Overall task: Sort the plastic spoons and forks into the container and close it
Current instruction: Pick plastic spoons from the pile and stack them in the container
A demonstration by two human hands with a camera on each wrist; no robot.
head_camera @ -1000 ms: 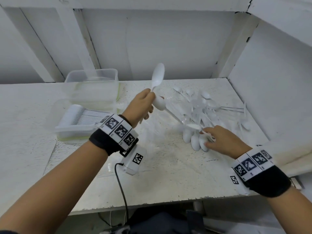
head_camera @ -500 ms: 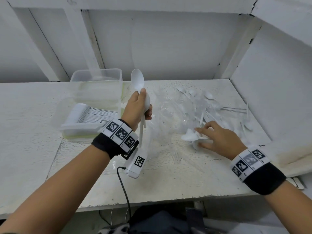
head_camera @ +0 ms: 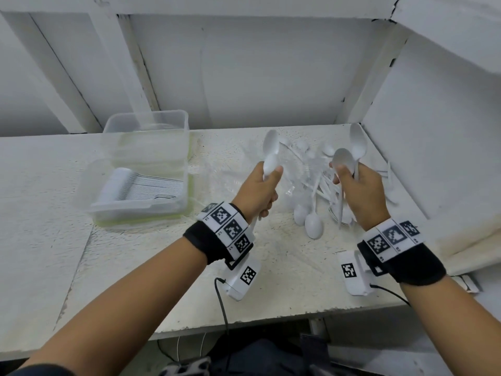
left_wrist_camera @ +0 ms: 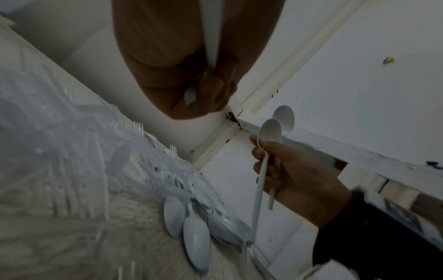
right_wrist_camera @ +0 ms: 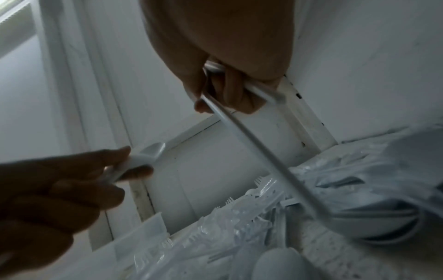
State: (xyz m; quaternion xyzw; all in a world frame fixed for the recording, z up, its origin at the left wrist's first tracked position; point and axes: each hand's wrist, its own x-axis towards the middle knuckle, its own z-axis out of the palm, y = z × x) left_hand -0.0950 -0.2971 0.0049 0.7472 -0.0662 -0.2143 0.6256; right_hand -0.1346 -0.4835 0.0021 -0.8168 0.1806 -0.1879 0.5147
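My left hand (head_camera: pixel 267 185) grips white plastic spoons (head_camera: pixel 271 150) upright by their handles, above the table's middle. My right hand (head_camera: pixel 344 177) holds two more spoons (head_camera: pixel 357 143), bowls up, over the loose pile of spoons and clear forks (head_camera: pixel 317 185). A low clear container (head_camera: pixel 141 210) at the left holds a stacked row of spoons. In the left wrist view my left hand (left_wrist_camera: pixel 191 94) closes round a handle and my right hand (left_wrist_camera: pixel 266 166) holds its two spoons (left_wrist_camera: pixel 271 130). In the right wrist view my right hand (right_wrist_camera: pixel 215 102) clasps two handles (right_wrist_camera: pixel 251 140).
A taller clear tub (head_camera: pixel 146 137) stands behind the container. Several loose spoons (head_camera: pixel 313 225) lie bowl-down at the pile's near edge. White walls close the table (head_camera: pixel 162 294) at the back and right. Cables hang from both wrist cameras over the front edge.
My right hand has come up off the pile with two spoons in its grip. My left hand has shifted right, towards the pile, still holding its spoons upright.
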